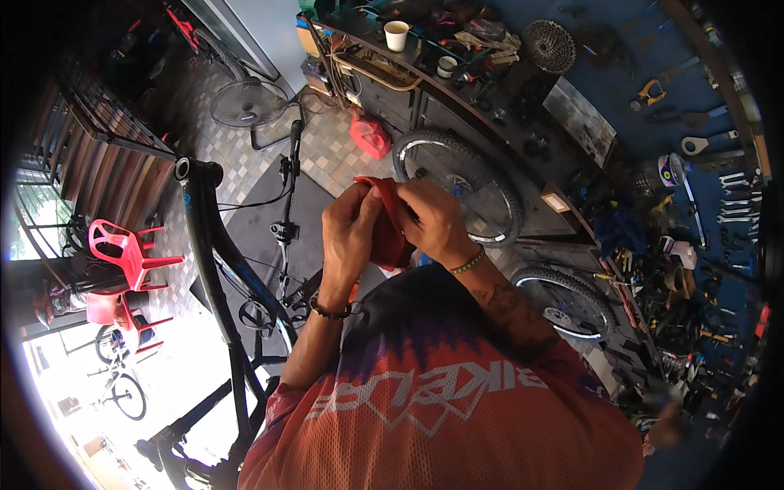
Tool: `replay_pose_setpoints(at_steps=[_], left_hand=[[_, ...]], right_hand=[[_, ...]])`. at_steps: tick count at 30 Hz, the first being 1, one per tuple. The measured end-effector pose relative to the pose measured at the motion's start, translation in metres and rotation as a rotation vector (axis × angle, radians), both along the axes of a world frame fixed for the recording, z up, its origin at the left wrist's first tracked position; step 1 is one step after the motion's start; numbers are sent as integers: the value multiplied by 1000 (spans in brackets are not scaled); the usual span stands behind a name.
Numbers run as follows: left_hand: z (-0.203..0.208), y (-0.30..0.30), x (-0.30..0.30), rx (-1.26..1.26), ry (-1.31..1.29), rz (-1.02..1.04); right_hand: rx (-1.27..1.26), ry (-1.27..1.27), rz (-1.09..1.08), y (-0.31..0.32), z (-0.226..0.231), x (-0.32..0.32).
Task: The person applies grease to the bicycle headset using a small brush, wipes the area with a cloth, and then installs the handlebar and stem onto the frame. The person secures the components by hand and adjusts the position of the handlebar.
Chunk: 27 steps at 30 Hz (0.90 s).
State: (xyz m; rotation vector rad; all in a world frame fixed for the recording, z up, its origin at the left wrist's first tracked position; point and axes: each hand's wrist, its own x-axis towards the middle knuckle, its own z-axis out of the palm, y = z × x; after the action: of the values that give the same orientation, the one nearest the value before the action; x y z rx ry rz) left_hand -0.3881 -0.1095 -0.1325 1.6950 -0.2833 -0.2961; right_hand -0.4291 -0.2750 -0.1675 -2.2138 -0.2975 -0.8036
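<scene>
L hand (349,224) & R hand (433,220) up in front of shirt (441,392), fingers of both pinched closed on red cloth (390,241), cloth btwn them. Bike frame (206,245) to L; wheel (459,184) nr worktop (469,113).

Between the left hand (349,224) and the right hand (435,224), the gap is filled by a red cloth (389,229), gripped from both sides. Beyond the fingers, a passage is left over the tiled floor (343,167), partly narrowed by a red jerrycan (370,135). On the left, a slim opening is bounded by the handlebar (286,233) and its cables; farther out, the way is barred by the dark bicycle frame (214,245). On the right, reach is hemmed in by two wheels (457,181) stood along the workbench (456,114), whose top is crowded with parts. Toward the body, room is closed off by the jersey (457,433).
</scene>
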Motion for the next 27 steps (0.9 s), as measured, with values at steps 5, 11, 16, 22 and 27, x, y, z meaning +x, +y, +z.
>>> replay_pose_setpoints(at_steps=[5, 11, 16, 22, 27], left_hand=[[-7, -11, -5, -65, -477, -4], [-29, -35, -10, -381, -1, -11], [-47, -60, -6, -708, 367, 128], [-65, -101, -7, -536, 400, 75], [-86, -136, -23, -293, 409, 74]], right_hand=[[954, 433, 14, 9, 29, -8], [526, 281, -6, -40, 33, -5], [559, 341, -179, -97, 12, -11], [495, 541, -229, -160, -20, -32], [706, 710, 136, -163, -18, -32]])
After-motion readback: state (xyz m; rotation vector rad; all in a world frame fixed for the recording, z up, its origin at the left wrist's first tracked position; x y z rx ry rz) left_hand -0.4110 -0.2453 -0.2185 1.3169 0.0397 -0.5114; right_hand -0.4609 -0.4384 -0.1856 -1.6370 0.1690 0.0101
